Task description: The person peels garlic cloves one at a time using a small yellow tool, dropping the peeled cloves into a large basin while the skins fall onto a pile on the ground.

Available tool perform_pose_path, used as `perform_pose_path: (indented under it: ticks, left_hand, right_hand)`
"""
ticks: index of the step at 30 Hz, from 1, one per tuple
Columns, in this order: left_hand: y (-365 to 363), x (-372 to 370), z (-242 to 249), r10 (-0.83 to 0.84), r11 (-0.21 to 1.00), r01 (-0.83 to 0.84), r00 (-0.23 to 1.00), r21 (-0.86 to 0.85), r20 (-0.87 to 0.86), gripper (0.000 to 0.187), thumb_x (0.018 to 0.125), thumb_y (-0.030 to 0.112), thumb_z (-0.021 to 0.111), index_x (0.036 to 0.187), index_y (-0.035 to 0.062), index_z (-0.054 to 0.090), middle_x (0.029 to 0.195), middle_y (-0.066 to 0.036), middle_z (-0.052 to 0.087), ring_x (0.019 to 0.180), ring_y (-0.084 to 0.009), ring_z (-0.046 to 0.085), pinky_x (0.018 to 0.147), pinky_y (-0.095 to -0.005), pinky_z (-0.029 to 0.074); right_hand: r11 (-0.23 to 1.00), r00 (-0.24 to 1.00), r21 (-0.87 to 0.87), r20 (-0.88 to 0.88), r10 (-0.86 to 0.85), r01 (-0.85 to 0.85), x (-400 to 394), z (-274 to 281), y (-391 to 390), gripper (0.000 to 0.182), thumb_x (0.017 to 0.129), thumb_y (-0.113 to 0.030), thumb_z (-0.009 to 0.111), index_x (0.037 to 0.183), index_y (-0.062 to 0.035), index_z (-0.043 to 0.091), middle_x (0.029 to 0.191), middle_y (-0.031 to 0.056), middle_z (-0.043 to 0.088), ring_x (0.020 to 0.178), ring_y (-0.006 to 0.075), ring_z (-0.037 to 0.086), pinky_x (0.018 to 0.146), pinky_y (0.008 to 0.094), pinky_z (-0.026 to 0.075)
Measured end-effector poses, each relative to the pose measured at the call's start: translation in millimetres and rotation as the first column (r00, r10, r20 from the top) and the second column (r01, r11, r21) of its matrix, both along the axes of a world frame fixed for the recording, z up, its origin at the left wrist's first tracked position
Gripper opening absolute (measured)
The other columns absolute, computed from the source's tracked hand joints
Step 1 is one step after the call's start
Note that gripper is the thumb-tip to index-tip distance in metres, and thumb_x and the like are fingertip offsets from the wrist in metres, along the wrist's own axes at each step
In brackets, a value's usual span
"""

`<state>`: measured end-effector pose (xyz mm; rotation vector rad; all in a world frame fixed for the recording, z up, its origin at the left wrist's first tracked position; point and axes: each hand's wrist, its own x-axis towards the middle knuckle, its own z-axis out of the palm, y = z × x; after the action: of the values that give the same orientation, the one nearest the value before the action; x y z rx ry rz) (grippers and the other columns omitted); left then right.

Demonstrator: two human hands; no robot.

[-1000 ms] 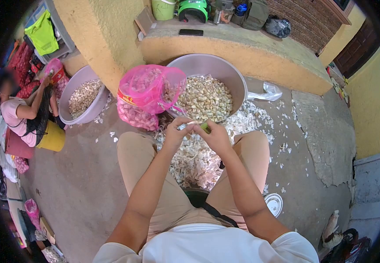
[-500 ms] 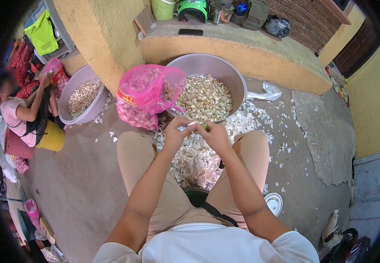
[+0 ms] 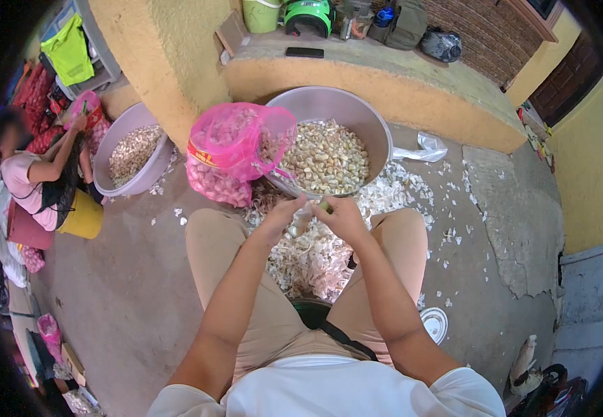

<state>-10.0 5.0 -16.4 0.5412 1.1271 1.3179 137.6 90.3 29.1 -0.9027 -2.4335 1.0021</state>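
My right hand is closed round a small green-handled knife; its blade hardly shows. Close beside it, my left hand pinches what looks like a pale garlic clove at its fingertips, mostly hidden. Both hands are above my lap, near the front rim of a big grey-lilac tub that holds many garlic cloves. A pink net bag of garlic leans against the tub's left side. Between my knees lies a heap of papery garlic skins.
At left, a seated co-worker works by another tub of cloves and a yellow bucket. A ledge behind bears a phone, a green helmet and bags. A white lid lies by my right knee.
My left hand has moved slightly down, its fingers straighter. The right hand has barely shifted, still with the knife. The co-worker's hand has risen a little.
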Motion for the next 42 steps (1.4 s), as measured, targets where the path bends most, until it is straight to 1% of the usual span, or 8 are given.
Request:
perform_pose_path:
  ticks: [6, 9, 24, 27, 33, 37, 40, 42]
  left_hand:
    - [-8, 0, 18, -0.156, 0.988, 0.156, 0.983, 0.01, 0.097, 0.034, 0.083, 0.033, 0.053, 0.097, 0.0023, 0.059, 0.086, -0.002, 0.059, 0.077, -0.0094, 0.054, 0.069, -0.0244, 0.042]
    - [-5, 1, 10, -0.063, 0.995, 0.059, 0.996, 0.076, 0.058, 0.029, 0.081, 0.03, 0.057, 0.093, 0.0034, 0.056, 0.079, -0.005, 0.059, 0.066, -0.0117, 0.058, 0.049, -0.0252, 0.047]
    - [-7, 5, 8, 0.18, 0.983, -0.185, 0.92, -0.018, 0.348, 0.025, 0.08, 0.031, 0.058, 0.094, 0.0113, 0.053, 0.077, -0.001, 0.056, 0.06, -0.0128, 0.055, 0.042, -0.0256, 0.044]
    - [-4, 4, 5, 0.207, 0.976, -0.215, 0.956, 0.019, 0.209, 0.025, 0.082, 0.034, 0.055, 0.091, 0.0116, 0.053, 0.075, -0.001, 0.056, 0.06, -0.0126, 0.055, 0.042, -0.025, 0.044]
    - [-1, -7, -2, 0.049, 0.999, -0.039, 0.901, -0.032, 0.431, 0.032, 0.085, 0.043, 0.043, 0.091, 0.0125, 0.051, 0.07, -0.001, 0.056, 0.057, -0.0123, 0.056, 0.034, -0.0237, 0.04]
    - [0, 7, 13, 0.004, 0.987, 0.052, 0.938, -0.152, 0.346, 0.034, 0.087, 0.044, 0.039, 0.095, 0.0138, 0.052, 0.069, -0.001, 0.056, 0.051, -0.0134, 0.055, 0.03, -0.0239, 0.037]
    - [-3, 16, 15, 0.029, 0.988, 0.004, 0.977, -0.154, 0.211, 0.031, 0.086, 0.04, 0.043, 0.094, 0.0116, 0.055, 0.071, -0.001, 0.057, 0.052, -0.0112, 0.055, 0.035, -0.0234, 0.041]
    - [0, 9, 3, 0.055, 0.991, -0.047, 0.997, -0.125, 0.06, 0.033, 0.085, 0.039, 0.046, 0.091, 0.0091, 0.058, 0.079, -0.004, 0.06, 0.066, -0.0108, 0.057, 0.053, -0.0252, 0.045]
  right_hand:
    - [0.991, 0.999, -0.129, 0.028, 0.021, -0.017, 7, 14, 3, 0.033, 0.073, -0.038, 0.057, 0.074, -0.0063, 0.062, 0.062, 0.0158, 0.057, 0.059, 0.031, 0.055, 0.055, 0.0374, 0.042]
    - [0.997, 1.0, -0.073, -0.014, 0.012, -0.013, 7, 13, 2, 0.031, 0.073, -0.038, 0.056, 0.073, -0.0076, 0.062, 0.06, 0.0153, 0.056, 0.058, 0.0313, 0.054, 0.055, 0.0381, 0.042]
    - [0.981, 0.997, 0.193, 0.066, -0.027, 0.014, -6, 3, -13, 0.035, 0.071, -0.042, 0.057, 0.065, -0.0075, 0.058, 0.059, 0.0129, 0.056, 0.058, 0.0319, 0.055, 0.054, 0.0405, 0.044]
    - [0.992, 0.997, 0.123, 0.073, -0.031, 0.022, -6, 1, -12, 0.036, 0.072, -0.043, 0.058, 0.072, -0.0071, 0.059, 0.064, 0.0151, 0.058, 0.062, 0.0318, 0.056, 0.057, 0.0381, 0.045]
    - [0.953, 0.967, -0.302, -0.243, -0.076, -0.001, 2, 7, 2, 0.034, 0.071, -0.027, 0.066, 0.095, -0.005, 0.057, 0.077, 0.0113, 0.06, 0.069, 0.0183, 0.058, 0.065, 0.0296, 0.044]
    - [0.905, 0.971, -0.422, -0.234, -0.054, -0.052, 3, 13, -1, 0.033, 0.071, -0.023, 0.068, 0.094, -0.0022, 0.058, 0.074, 0.0059, 0.059, 0.066, 0.0137, 0.054, 0.063, 0.0275, 0.043]
    - [0.888, 0.983, -0.46, -0.161, -0.093, 0.009, -1, 0, -2, 0.031, 0.071, -0.025, 0.068, 0.086, -0.0003, 0.058, 0.07, 0.0045, 0.058, 0.061, 0.0133, 0.053, 0.059, 0.0266, 0.043]
    - [0.869, 0.987, -0.494, -0.113, -0.116, 0.045, -2, -4, 4, 0.029, 0.071, -0.025, 0.068, 0.081, 0.0, 0.059, 0.067, 0.0038, 0.056, 0.057, 0.0125, 0.052, 0.055, 0.0263, 0.042]
